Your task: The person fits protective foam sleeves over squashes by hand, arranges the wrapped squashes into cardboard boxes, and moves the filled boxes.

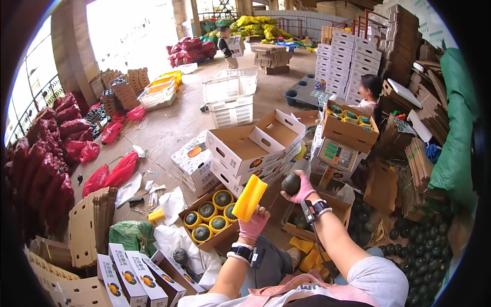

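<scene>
My left hand [253, 226], in a pink glove, is closed on a yellow foam net sleeve [249, 198], which stands up from the fingers. In my right hand [306, 188], also gloved, is a round dark green squash [291, 184], level with the sleeve and apart from it. Below and left of my left hand is an open carton [221, 241] with several squashes, each in a yellow net. Under my right forearm another open carton [332, 204] is partly hidden by the arm. Loose yellow nets [307, 254] lie by my legs.
Empty white cartons [240, 166] are stacked ahead. A scale [337, 155] with a filled carton [353, 135] stands right of them, near a seated person [369, 94]. Many loose squashes [419, 256] cover the right floor. Another person [225, 47] carries a box. Folded cartons [134, 279] stand left.
</scene>
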`<move>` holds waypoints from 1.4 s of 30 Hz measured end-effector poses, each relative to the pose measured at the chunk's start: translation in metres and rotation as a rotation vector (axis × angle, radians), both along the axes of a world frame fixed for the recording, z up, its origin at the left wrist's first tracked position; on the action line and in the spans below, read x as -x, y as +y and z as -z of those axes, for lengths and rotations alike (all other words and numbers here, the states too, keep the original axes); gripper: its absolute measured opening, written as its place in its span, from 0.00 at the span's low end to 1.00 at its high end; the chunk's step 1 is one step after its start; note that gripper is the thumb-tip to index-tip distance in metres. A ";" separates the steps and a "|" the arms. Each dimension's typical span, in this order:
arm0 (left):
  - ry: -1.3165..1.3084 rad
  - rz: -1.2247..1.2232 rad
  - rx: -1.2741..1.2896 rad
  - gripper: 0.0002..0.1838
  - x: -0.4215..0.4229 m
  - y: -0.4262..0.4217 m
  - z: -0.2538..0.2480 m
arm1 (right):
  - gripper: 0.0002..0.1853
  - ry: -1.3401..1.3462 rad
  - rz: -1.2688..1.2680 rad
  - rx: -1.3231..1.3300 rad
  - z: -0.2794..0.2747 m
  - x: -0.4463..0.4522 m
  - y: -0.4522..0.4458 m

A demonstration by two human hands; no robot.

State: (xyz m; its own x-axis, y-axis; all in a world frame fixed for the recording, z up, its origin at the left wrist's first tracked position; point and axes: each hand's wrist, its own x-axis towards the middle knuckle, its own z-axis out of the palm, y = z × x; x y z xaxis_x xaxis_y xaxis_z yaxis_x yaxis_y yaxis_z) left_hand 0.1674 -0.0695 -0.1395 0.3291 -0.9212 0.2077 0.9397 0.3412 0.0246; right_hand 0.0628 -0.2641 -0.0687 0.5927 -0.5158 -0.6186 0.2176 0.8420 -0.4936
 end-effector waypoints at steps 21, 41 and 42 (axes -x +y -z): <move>-0.007 0.004 -0.129 0.16 -0.001 -0.013 0.011 | 0.47 -0.578 0.126 0.437 -0.123 -0.045 -0.075; -0.081 0.161 -0.057 0.17 0.039 -0.041 -0.005 | 0.20 -0.520 -0.121 0.498 -0.104 0.086 -0.038; -0.076 0.179 -0.031 0.17 0.042 -0.044 -0.004 | 0.20 -0.496 -0.084 0.482 -0.096 0.098 -0.039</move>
